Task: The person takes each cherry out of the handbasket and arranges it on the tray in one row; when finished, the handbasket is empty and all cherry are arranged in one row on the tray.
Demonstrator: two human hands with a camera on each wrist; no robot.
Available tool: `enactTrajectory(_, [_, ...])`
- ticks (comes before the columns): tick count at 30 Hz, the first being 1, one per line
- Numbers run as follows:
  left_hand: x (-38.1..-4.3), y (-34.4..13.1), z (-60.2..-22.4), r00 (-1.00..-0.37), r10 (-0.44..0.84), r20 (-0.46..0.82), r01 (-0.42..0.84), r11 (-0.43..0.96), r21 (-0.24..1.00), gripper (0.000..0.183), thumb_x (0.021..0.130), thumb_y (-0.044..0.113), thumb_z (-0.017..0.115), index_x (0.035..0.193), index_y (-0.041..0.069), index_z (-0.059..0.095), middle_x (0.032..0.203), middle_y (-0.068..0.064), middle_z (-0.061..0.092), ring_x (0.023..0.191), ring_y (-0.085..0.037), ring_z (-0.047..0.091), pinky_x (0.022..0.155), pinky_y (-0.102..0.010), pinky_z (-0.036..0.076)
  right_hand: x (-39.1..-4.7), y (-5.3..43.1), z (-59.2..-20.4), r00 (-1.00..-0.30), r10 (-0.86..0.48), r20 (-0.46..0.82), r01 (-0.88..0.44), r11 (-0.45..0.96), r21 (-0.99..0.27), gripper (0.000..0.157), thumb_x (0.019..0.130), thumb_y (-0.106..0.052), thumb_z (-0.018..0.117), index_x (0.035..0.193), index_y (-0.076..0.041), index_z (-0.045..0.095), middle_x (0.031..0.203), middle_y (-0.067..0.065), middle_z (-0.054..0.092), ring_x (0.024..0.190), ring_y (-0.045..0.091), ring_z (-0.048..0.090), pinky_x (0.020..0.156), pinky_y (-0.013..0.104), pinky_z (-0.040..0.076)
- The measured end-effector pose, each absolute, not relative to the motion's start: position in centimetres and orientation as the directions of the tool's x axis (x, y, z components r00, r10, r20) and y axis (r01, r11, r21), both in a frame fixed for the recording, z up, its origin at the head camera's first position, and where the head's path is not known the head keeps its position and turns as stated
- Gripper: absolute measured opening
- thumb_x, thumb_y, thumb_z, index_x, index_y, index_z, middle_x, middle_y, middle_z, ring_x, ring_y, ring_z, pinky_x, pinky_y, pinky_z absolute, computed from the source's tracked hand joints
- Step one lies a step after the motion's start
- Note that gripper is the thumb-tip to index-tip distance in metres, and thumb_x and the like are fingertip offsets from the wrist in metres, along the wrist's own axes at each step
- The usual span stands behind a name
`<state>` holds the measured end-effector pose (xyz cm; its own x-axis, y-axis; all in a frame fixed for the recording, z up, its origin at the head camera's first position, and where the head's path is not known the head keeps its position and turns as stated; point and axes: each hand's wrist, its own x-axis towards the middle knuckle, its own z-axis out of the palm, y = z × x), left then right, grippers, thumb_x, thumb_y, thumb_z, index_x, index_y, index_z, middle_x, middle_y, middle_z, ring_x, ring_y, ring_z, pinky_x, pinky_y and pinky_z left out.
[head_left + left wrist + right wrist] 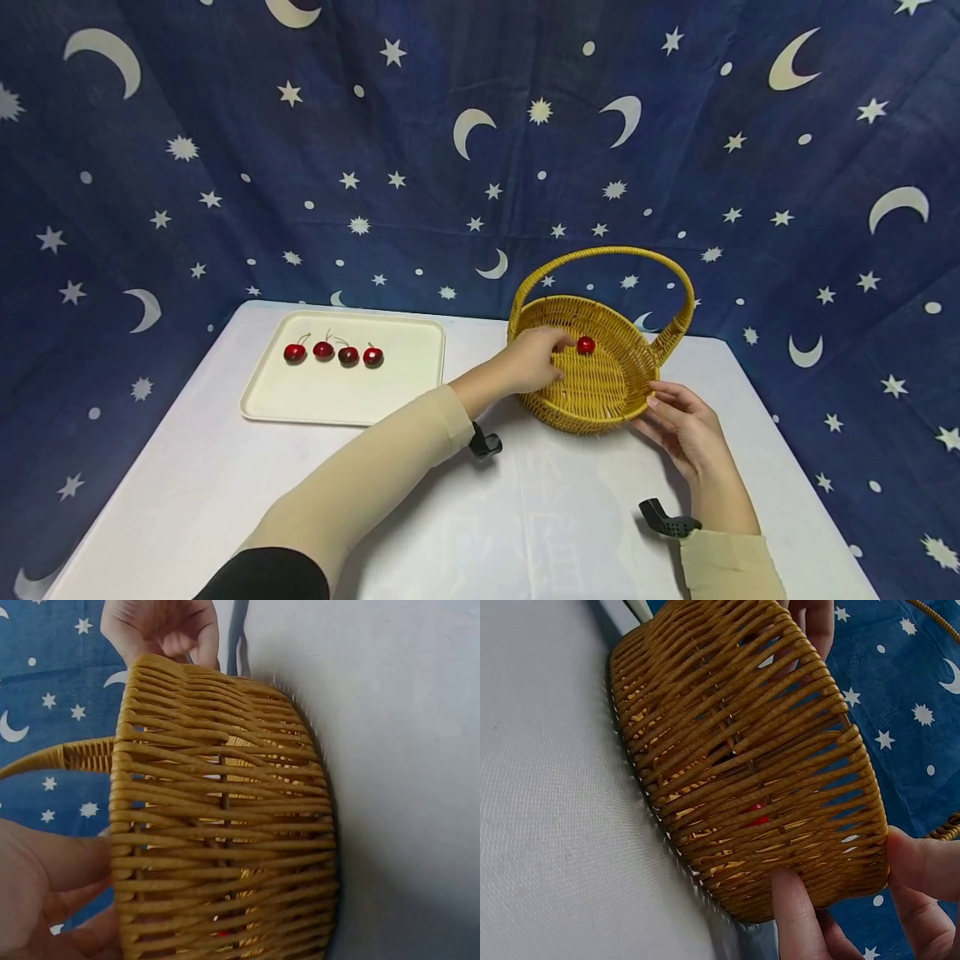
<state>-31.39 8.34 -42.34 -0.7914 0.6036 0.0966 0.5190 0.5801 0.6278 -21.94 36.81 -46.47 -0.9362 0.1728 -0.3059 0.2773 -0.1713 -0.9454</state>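
My left hand (531,360) reaches over the near left rim of a yellow wicker basket (588,396). Its index finger extends close to a red cherry (586,344) lying inside; thumb and index finger stand apart. A small dark red spot shows by these fingers, too hidden to identify. With the thumb at the rim and fingers against the outer wall, my right hand (693,429) grips the basket's right side. The right wrist view shows that hand (922,862) up close, and red glints through the weave. In the left wrist view, the left hand (52,885) is partly cut off.
Left of the basket lies a cream rectangular tray (337,400) with several stemmed cherries (348,357) in a row. The basket's tall arched handle (611,251) rises above its rim. A starry blue cloth (420,125) hangs behind the white table (480,533).
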Motion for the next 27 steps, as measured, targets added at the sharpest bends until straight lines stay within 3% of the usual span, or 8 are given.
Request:
enactTrajectory(4, [-32.4,9.3,-42.5,-0.824,0.566,0.039,0.456,0.621,0.637,0.054,0.096,0.009,0.079,0.148,0.011,0.062,0.144,-0.011,0.066,0.133,-0.025,0.062,0.111,-0.037,0.052,-22.0,36.9,-46.5,-0.940,0.162,-0.302,0.275,-0.169,-0.946,0.037,0.102,-0.010,0.073,0.138,-0.019,0.067,0.122,-0.006,0.064,0.105,0.010,0.077,0.090,0.035,0.064])
enactTrajectory(10, [-33.8,10.5,-42.3,-0.854,0.507,-0.116,0.319,0.687,0.653,0.067,0.097,0.011,0.078,0.158,0.013,0.051,0.148,-0.013,0.058,0.121,-0.021,0.058,0.095,-0.032,0.053,-22.0,37.0,-46.5,-0.949,0.157,-0.274,0.250,-0.157,-0.955,0.036,0.102,-0.009,0.073,0.137,-0.016,0.067,0.120,-0.005,0.065,0.104,0.012,0.077,0.090,0.037,0.064])
enactTrajectory(16, [-34.8,11.4,-42.4,-0.850,0.480,-0.219,0.211,0.690,0.692,0.072,0.098,0.002,0.066,0.165,0.013,0.042,0.158,-0.014,0.054,0.124,-0.024,0.053,0.092,-0.034,0.045,-21.8,37.2,-46.4,-0.950,0.157,-0.271,0.246,-0.164,-0.955,0.035,0.102,-0.009,0.074,0.135,-0.017,0.069,0.119,-0.006,0.066,0.103,0.012,0.077,0.090,0.036,0.064])
enactTrajectory(20, [-35.0,11.7,-43.0,-0.837,0.494,-0.238,0.181,0.659,0.730,0.066,0.099,-0.004,0.055,0.163,0.009,0.045,0.160,-0.012,0.055,0.124,-0.023,0.054,0.106,-0.033,0.046,-21.8,37.0,-46.5,-0.946,0.171,-0.275,0.249,-0.161,-0.955,0.035,0.102,-0.008,0.074,0.136,-0.016,0.069,0.118,-0.005,0.065,0.102,0.012,0.077,0.089,0.036,0.064])
enactTrajectory(23, [-35.1,11.8,-43.6,-0.826,0.511,-0.239,0.193,0.654,0.732,0.060,0.100,-0.007,0.051,0.157,0.008,0.053,0.155,-0.010,0.059,0.121,-0.019,0.053,0.107,-0.029,0.045,-21.9,36.8,-46.6,-0.945,0.173,-0.279,0.254,-0.153,-0.955,0.038,0.102,-0.008,0.073,0.139,-0.015,0.067,0.120,-0.005,0.065,0.102,0.012,0.077,0.089,0.037,0.064])
enactTrajectory(27, [-35.3,12.0,-44.0,-0.816,0.532,-0.227,0.213,0.641,0.738,0.058,0.098,-0.010,0.050,0.151,0.010,0.060,0.149,-0.009,0.063,0.115,-0.018,0.053,0.095,-0.027,0.041,-21.8,36.8,-46.6,-0.945,0.175,-0.277,0.254,-0.143,-0.956,0.037,0.102,-0.008,0.073,0.138,-0.015,0.067,0.121,-0.004,0.065,0.103,0.013,0.076,0.090,0.037,0.064])
